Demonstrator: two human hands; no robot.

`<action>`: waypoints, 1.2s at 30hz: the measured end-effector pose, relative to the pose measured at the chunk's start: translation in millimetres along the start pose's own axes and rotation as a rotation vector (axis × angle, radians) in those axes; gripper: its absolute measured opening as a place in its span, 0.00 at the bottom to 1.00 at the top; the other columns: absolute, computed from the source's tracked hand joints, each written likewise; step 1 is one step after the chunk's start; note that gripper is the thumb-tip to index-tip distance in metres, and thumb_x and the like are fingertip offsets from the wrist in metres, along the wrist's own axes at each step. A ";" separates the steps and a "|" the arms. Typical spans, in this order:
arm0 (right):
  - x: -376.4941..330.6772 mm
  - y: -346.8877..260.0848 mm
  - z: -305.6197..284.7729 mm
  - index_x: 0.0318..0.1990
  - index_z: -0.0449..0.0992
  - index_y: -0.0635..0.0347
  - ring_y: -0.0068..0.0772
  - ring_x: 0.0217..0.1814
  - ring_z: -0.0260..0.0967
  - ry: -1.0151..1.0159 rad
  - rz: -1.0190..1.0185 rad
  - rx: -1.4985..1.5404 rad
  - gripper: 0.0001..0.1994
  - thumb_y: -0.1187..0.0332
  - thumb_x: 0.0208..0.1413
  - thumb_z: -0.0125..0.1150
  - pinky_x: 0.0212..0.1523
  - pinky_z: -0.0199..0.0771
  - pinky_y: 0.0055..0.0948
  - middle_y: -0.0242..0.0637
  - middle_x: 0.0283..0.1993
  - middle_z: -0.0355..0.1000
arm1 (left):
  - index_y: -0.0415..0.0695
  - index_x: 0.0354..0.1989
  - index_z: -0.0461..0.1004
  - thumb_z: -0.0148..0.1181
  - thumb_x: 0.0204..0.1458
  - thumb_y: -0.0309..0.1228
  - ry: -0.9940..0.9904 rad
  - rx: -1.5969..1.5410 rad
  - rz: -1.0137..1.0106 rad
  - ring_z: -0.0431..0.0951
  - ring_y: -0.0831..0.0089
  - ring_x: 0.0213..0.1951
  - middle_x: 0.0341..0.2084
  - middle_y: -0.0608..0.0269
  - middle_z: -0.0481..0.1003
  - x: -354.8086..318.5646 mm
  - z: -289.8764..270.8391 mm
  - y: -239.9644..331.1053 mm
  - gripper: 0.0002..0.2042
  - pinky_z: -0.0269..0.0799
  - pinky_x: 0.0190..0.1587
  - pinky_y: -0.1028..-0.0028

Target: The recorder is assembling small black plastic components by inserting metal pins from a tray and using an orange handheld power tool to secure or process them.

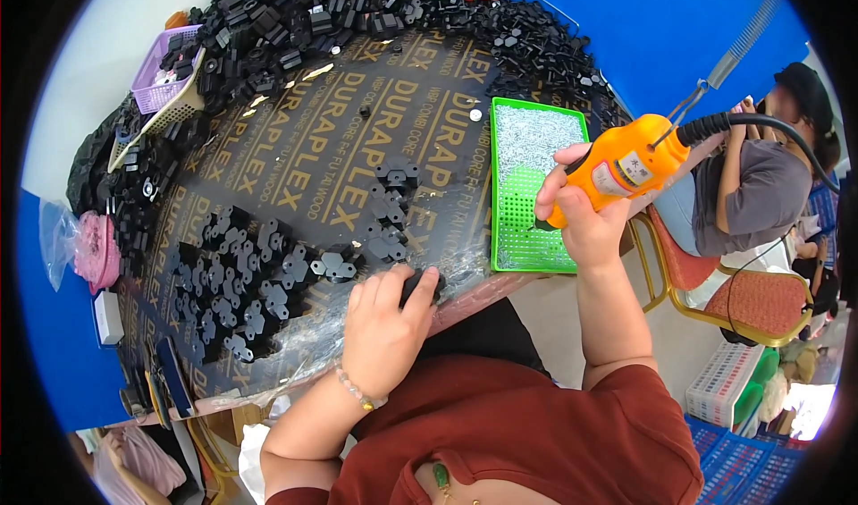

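At near edge of counter (pixel 313 192), left hand (pixel 384 322) closed on small black part (pixel 417 285). Right hand (pixel 585 206), seen over green tray (pixel 517 208) of small silvery pieces (pixel 536 130), wrapped around orange electric screwdriver (pixel 621 161) hung from coiled spring (pixel 746 40). Left of left hand, black flanged pieces (pixel 255 315) clustered; beyond, heaped black parts (pixel 268 27), purple basket (pixel 161 98).

Right hand (pixel 593 222) grips orange power tool (pixel 630 158) over green tray (pixel 520 223); left hand (pixel 386 331) pinches black part (pixel 414 284)
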State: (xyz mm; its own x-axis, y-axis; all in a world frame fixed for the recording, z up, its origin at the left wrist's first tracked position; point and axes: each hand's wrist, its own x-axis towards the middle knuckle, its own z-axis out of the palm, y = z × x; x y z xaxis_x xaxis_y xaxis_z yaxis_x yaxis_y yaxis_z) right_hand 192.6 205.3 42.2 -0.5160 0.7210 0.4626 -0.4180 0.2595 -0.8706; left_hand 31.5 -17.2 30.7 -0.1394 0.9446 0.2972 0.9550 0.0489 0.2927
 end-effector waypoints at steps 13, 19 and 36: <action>-3.8 -23.4 14.1 0.54 0.66 0.65 0.28 0.25 0.71 -0.007 -0.194 0.158 0.25 0.61 0.58 0.70 0.28 0.74 0.25 0.42 0.30 0.74 | 0.38 0.55 0.72 0.73 0.46 0.27 0.171 -0.452 -0.308 0.76 0.49 0.50 0.49 0.48 0.76 -25.7 20.3 -27.5 0.26 0.73 0.54 0.60; -6.5 -32.5 82.8 0.51 0.62 0.59 0.29 0.23 0.70 -0.205 -0.082 0.202 0.32 0.42 0.57 0.66 0.25 0.73 0.28 0.38 0.28 0.72 | 0.38 0.54 0.73 0.73 0.45 0.27 0.177 -0.473 -0.281 0.77 0.49 0.52 0.49 0.48 0.77 -26.3 21.1 -30.9 0.25 0.73 0.56 0.60; -14.0 4.5 115.9 0.47 0.66 0.65 0.30 0.31 0.76 -0.357 0.180 0.318 0.25 0.68 0.50 0.78 0.35 0.80 0.27 0.40 0.30 0.74 | 0.38 0.52 0.74 0.73 0.45 0.27 0.216 -0.479 -0.231 0.77 0.49 0.51 0.47 0.48 0.77 -25.8 27.7 -33.6 0.24 0.73 0.55 0.59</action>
State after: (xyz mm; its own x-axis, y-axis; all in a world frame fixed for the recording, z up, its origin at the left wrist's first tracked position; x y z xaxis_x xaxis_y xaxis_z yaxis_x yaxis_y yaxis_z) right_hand 111.3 121.9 51.2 -0.8010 0.4571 0.3867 -0.4772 -0.0974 -0.8734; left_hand 10.2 -34.2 -12.0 -0.4290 0.8364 0.3412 0.6749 0.0458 0.7365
